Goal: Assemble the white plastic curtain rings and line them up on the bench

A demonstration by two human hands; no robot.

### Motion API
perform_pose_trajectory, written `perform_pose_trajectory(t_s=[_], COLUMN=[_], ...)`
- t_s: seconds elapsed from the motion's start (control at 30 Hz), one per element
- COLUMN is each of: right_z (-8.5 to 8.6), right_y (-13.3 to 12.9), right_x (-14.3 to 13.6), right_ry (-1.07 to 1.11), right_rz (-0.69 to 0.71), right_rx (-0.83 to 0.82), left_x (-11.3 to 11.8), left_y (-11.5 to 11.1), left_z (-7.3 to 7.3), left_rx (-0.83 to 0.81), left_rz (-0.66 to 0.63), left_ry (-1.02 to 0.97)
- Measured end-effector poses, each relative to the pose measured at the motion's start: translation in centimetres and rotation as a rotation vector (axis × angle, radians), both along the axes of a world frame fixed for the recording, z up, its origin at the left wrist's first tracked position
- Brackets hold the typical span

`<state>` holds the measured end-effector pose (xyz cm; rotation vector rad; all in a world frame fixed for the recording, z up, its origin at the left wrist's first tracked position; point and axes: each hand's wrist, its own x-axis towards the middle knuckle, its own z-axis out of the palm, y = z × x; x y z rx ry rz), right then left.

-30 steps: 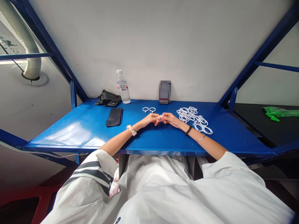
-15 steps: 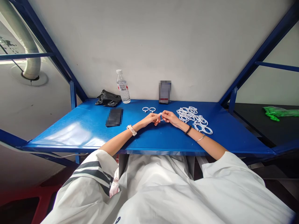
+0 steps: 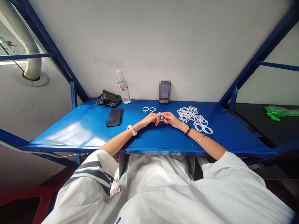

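Over the middle of the blue table, my left hand and my right hand meet, fingertips almost touching. Both are closed in a pinch on a white plastic ring, which looks like a curtain ring. Fingers cover most of it, and only a short arc shows between the hands. Just beyond my left hand, two white rings lie side by side, each with a small knob. To the right of my right hand is a loose pile of several white rings.
A water bottle stands at the back left beside a crumpled black plastic bag. A blurred dark flat object lies in front of them. A phone-like object leans on the wall. Blue frame bars slope up both sides of the table.
My fingertips have shifted very slightly around the ring at the same spot. The other rings and objects have stayed in place.
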<state>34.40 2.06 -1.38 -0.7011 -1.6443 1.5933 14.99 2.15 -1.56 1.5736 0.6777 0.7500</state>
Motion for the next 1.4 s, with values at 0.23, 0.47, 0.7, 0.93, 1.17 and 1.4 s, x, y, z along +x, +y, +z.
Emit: perform_pose_trajectory(t_s=[0.23, 0.47, 0.7, 0.93, 1.17, 1.4], right_z=[-0.3, -0.2, -0.3, -0.7, -0.8, -1.2], right_y=[0.1, 0.1, 0.3, 0.7, 0.8, 1.2], right_x=[0.4, 0.6, 0.7, 0.5, 0.4, 0.5], right_ry=[-0.031, -0.077, -0.074, -0.083, -0.106, -0.105], right_rz=[0.151, 0.123, 0.074, -0.093, -0.183, -0.240], right_rx=[0.015, 0.030, 0.046, 0.125, 0.193, 0.253], left_x=[-0.2, -0.5, -0.4, -0.5, -0.3, -0.3], left_y=[0.0, 0.1, 0.2, 0.5, 0.6, 1.1], left_z=[0.0, -0.1, -0.2, -0.2, -0.1, -0.7], left_rx=[0.050, 0.034, 0.032, 0.070, 0.082, 0.108], left_rz=[-0.064, -0.082, -0.044, 0.073, 0.087, 0.109], left_ry=[0.023, 0.040, 0.003, 0.007, -0.006, -0.001])
